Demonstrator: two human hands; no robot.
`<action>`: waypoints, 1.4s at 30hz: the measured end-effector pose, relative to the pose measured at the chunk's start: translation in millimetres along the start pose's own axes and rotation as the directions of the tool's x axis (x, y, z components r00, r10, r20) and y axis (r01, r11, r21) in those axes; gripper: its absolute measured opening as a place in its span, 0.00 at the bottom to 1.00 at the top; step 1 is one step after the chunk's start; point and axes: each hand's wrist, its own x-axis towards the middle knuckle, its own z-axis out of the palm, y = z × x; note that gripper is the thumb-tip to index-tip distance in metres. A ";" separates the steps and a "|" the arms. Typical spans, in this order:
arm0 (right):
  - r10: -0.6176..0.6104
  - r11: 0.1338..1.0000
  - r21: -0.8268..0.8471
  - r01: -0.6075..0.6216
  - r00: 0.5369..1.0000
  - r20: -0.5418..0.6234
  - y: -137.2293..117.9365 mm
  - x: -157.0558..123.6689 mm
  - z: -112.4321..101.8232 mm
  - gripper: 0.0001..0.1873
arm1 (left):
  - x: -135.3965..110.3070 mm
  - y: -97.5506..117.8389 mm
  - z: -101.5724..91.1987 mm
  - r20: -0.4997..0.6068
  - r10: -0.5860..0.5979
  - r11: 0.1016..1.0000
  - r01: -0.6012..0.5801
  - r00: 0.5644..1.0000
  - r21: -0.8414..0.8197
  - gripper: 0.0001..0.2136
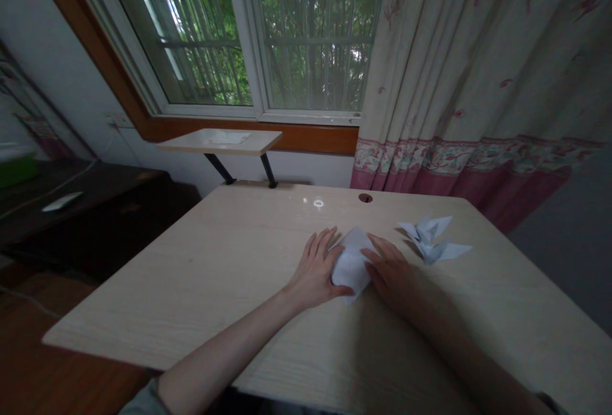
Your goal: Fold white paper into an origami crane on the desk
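A folded white paper (351,262) lies on the pale wooden desk (229,275), between my two hands. My left hand (315,268) rests flat on the desk at the paper's left edge, fingers stretched out, thumb tucked under the paper's lower corner. My right hand (394,271) lies flat on the paper's right side, fingers pressing down on it. A finished white paper crane (433,240) sits on the desk just right of my right hand, apart from it.
A small raised shelf (222,141) stands at the desk's back edge under the window (248,32). A cable hole (365,197) is in the desk top. A patterned curtain (478,83) hangs at the right. A dark cabinet (86,211) stands left.
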 end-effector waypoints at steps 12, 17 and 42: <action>0.159 0.971 0.202 -0.129 0.977 -0.142 3.3 -4.0 -0.1 0.22 | 0.2 -5.3 1.3 0.055 -0.045 0.997 0.048 0.997 -0.067 0.50; 0.212 0.962 0.211 -0.173 0.961 -0.176 5.0 -1.9 -1.2 0.10 | 0.0 -5.5 2.9 0.074 -0.063 0.996 0.067 0.995 -0.064 0.51; 0.195 0.973 0.147 -0.181 0.976 -0.093 -13.8 -15.0 18.5 0.40 | 0.8 -0.7 -2.2 0.113 -0.074 0.993 0.084 0.991 -0.086 0.42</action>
